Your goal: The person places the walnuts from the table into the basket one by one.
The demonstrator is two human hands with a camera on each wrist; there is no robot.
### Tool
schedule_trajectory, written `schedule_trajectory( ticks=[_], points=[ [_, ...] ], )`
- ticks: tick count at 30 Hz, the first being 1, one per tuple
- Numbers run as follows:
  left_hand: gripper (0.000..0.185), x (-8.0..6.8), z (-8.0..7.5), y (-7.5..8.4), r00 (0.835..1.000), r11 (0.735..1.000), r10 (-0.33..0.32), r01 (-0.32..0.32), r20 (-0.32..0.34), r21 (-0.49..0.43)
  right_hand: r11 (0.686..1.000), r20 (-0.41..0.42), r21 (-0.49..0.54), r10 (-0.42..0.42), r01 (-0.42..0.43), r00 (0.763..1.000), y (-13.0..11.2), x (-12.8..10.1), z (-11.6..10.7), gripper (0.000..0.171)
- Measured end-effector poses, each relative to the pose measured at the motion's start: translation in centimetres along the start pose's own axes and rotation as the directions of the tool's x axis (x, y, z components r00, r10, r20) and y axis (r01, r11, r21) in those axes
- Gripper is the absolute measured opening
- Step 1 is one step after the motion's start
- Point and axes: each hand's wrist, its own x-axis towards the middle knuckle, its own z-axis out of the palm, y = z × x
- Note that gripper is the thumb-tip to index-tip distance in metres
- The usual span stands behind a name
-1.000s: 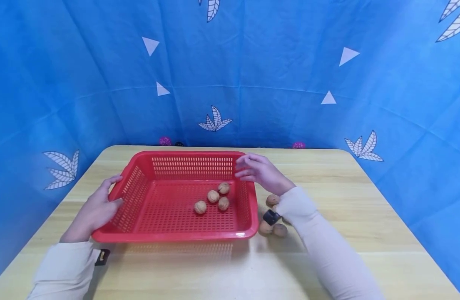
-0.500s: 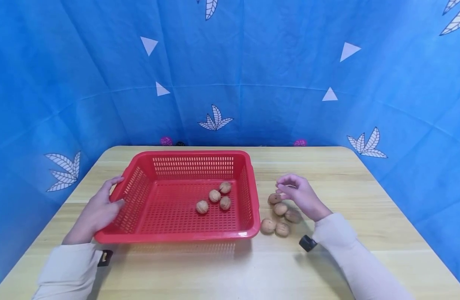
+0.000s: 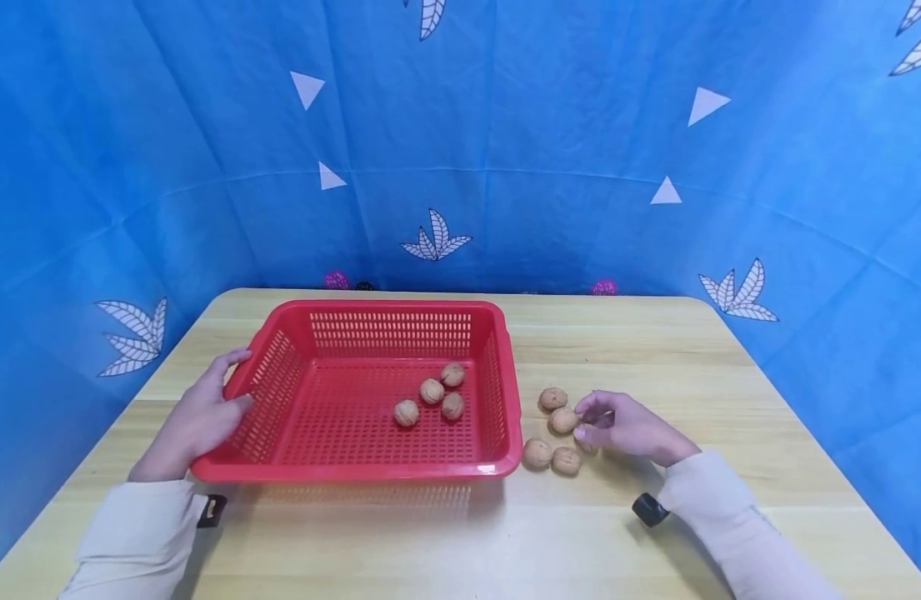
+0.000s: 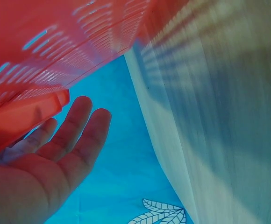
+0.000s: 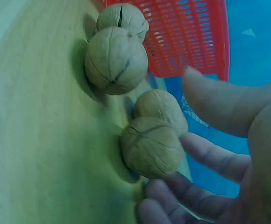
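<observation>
Since a second ago the right hand (image 3: 628,429) has left the far right corner of the red basket (image 3: 505,392), swung out over the table (image 3: 655,350) and come down onto the loose walnuts beside the basket's right wall; the left hand (image 3: 197,421) has not shifted and is still on the basket's left wall. From this I judge the right hand is fetching another nut, with the pick only just begun. In the right wrist view its fingers (image 5: 210,156) curl around the nearest walnut (image 5: 152,147), the fingertips touching the shell while the thumb stands just above it, not yet pressed on, so the grip is closing rather than clamped, and the nut sits on the wood. The left hand is flat and relaxed, fingers straight, the palm against the rim of the basket and holding nothing closed. Counted: four walnuts in the basket (image 3: 430,396), well to the left of the right hand; five walnuts on the table (image 3: 552,429), one under the right fingertips and four just left of them; one basket; two hands. A small black strap fitting (image 3: 648,508) sits at the right wrist.
</observation>
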Motion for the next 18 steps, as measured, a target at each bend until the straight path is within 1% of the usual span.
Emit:
schedule_trajectory(
  ticks=[2, 4, 7, 12, 18],
  points=[
    [0.09, 0.06, -0.07, 0.12, 1.0, 1.0, 0.001, -0.001, 0.001, -0.003, 0.998, 0.017, -0.062, -0.01, 0.011, 1.0, -0.09, -0.03, -0.27, 0.037],
    [0.09, 0.03, -0.05, 0.12, 1.0, 1.0, -0.003, 0.003, 0.002, -0.007, 0.994, 0.036, -0.104, -0.013, 0.017, 0.999, -0.09, -0.07, -0.43, 0.038],
    [0.091, -0.09, 0.04, 0.0, 1.0, 1.0, -0.012, 0.012, 0.002, -0.009, 0.991, 0.063, -0.129, -0.018, 0.026, 0.998, 0.08, -0.14, -0.51, 0.04],
    [0.09, -0.05, 0.0, 0.12, 1.0, 1.0, -0.014, 0.014, -0.004, -0.006, 0.994, 0.085, -0.098, -0.029, 0.038, 0.996, 0.1, -0.22, -0.66, 0.037],
    [0.092, 0.14, -0.12, 0.44, 1.0, 1.0, -0.019, 0.019, 0.001, -0.018, 0.999, 0.061, -0.039, -0.011, 0.014, 0.998, -0.27, -0.3, -0.88, 0.036]
  ],
)
